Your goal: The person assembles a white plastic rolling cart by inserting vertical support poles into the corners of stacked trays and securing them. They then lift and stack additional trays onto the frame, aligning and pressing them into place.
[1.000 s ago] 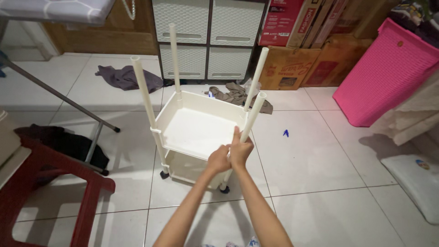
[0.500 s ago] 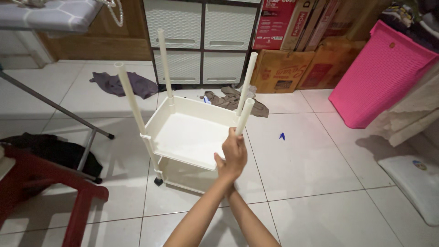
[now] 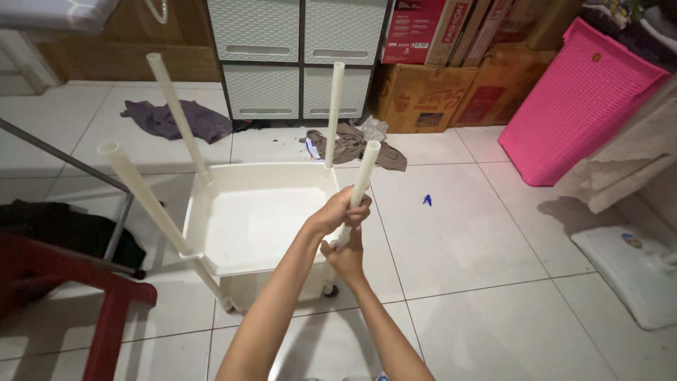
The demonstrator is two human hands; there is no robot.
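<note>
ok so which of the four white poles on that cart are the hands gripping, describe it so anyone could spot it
Start at the white plastic wheeled cart on the tiled floor, in front of the white drawer cabinet. Four white plastic tubes rise from its corners. The gripped white tube is at the near right corner: alone among them, it has the left hand and right hand wrapped around it.

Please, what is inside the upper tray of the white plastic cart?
Nothing shows on the tray's floor. Both hands, left hand above right hand, grip the near post and cover its near right corner, so that spot cannot be checked.
</note>
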